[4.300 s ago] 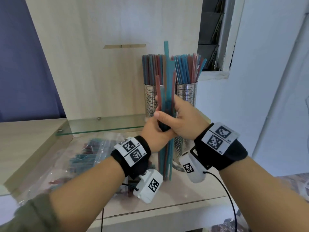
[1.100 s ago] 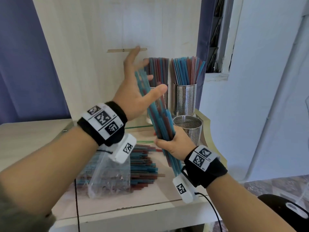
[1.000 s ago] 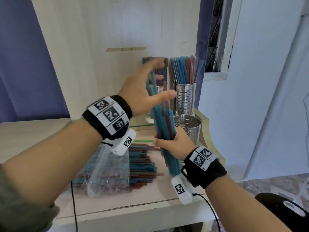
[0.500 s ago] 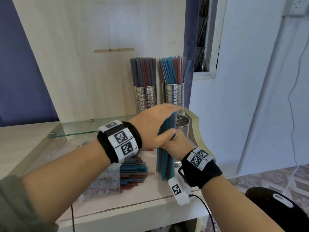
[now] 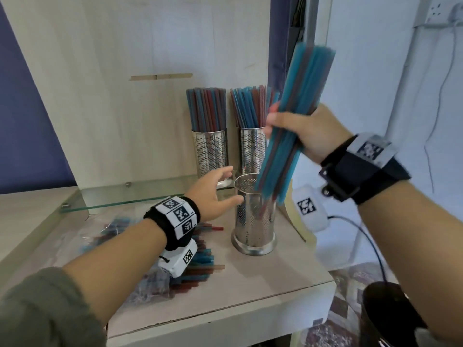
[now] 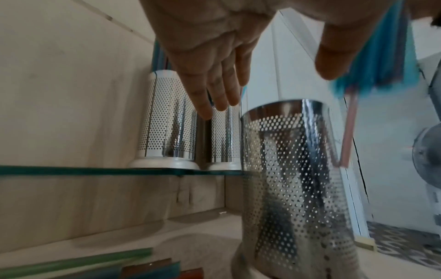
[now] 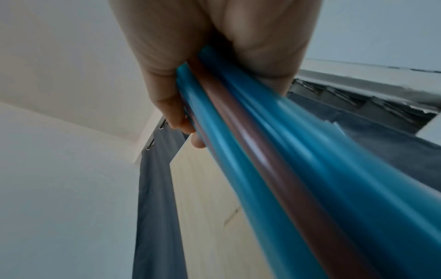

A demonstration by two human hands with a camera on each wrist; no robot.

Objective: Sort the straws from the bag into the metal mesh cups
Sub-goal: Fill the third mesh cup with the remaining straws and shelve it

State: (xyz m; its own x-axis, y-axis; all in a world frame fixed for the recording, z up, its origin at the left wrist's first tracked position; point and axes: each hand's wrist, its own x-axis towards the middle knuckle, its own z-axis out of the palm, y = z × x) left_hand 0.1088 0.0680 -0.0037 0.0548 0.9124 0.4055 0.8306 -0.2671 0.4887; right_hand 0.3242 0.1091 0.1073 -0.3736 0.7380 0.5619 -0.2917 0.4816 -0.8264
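Observation:
My right hand (image 5: 295,128) grips a thick bundle of blue and red straws (image 5: 293,126), tilted, with its lower ends at the rim of the near metal mesh cup (image 5: 254,221). One red straw (image 6: 347,132) hangs lower than the others by the cup's rim. My left hand (image 5: 218,187) reaches toward that cup with fingers (image 6: 214,88) spread, just short of its upper left side. Two more mesh cups (image 5: 210,154) (image 5: 250,151) full of straws stand on the glass shelf (image 5: 125,199). The plastic bag (image 5: 105,236) of straws lies on the left.
Loose straws (image 5: 203,261) spill from the bag under my left wrist. A wooden back panel (image 5: 125,96) stands behind the cups. The desk's front edge (image 5: 225,316) and right edge are close to the near cup. A dark object (image 5: 385,311) sits on the floor at the right.
My right hand has lifted the bundle up and tilted it over the near cup. My left hand has let go of the straws' tops and dropped toward the cup's side.

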